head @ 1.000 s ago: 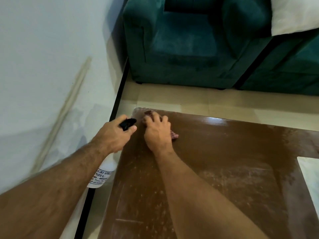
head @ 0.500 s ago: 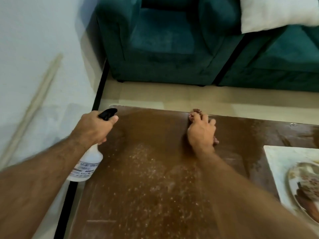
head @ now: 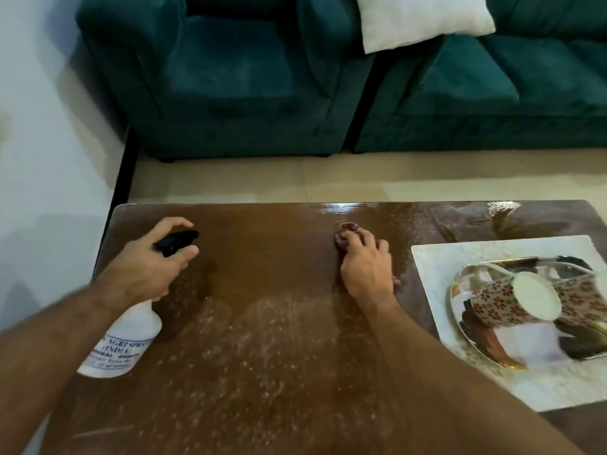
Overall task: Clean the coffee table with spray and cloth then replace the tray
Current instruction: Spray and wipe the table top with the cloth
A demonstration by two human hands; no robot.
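My left hand [head: 154,267] grips a white spray bottle [head: 126,339] with a black trigger head, held over the left side of the brown coffee table [head: 262,339]. My right hand [head: 368,267] presses flat on a small dark red cloth [head: 346,229] near the table's far edge, at its middle; most of the cloth is hidden under the palm. Spray droplets speckle the near half of the tabletop. A shiny tray [head: 486,349] with patterned cups [head: 512,300] lies on a white mat [head: 437,257] at the right.
A teal armchair [head: 223,77] and a teal sofa [head: 492,93] with a white cushion [head: 420,18] stand beyond the table across a strip of pale floor. A white wall [head: 49,159] runs close along the table's left side.
My right hand has slid the cloth rightward along the far edge from the left corner to the middle. The view has shifted right, so the tray and mat now show.
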